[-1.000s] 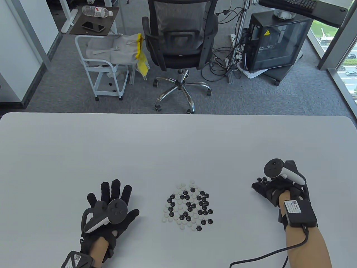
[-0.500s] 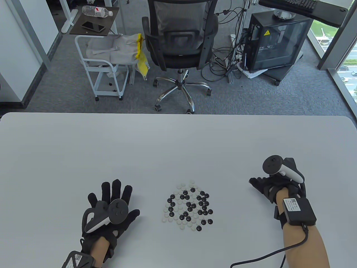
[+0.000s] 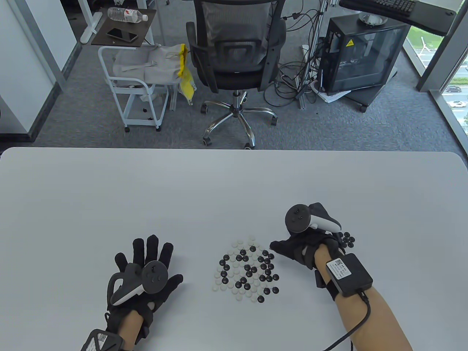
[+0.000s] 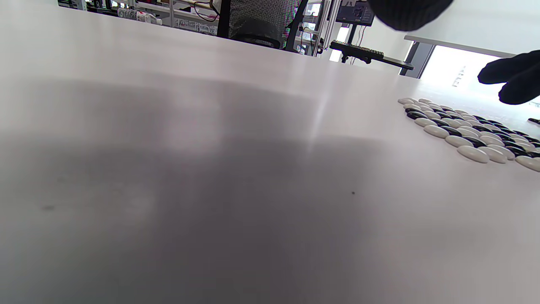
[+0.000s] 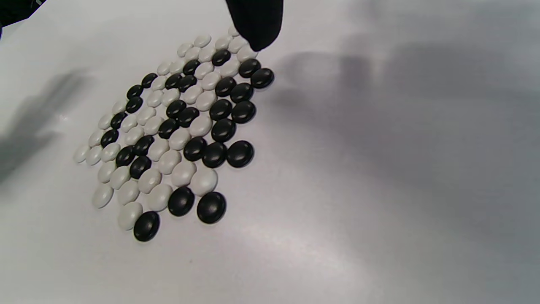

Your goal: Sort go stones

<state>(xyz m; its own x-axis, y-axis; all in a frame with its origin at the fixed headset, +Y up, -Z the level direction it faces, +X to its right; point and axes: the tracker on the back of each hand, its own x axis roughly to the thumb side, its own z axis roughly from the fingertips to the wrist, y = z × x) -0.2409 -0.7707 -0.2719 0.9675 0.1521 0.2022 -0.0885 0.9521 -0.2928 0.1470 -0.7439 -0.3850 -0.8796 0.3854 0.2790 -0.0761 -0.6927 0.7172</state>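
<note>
Stones (image 3: 248,270): mixed patch, no clear long axis. Right hand (image 3: 299,246) fingers relaxed at its edge; left hand (image 3: 146,270) flat, spread.

office chair (image 3: 236,55), white cart (image 3: 135,91), computer case (image 3: 360,55)

Beyond the hands, past the white table's (image 3: 234,182) far edge, grey carpet (image 3: 73,109) holds a black mesh office chair (image 3: 236,47), a white trolley (image 3: 135,87) off to the left, and a dark computer case (image 3: 362,55) beside bright right-hand windows (image 3: 453,73).
</note>
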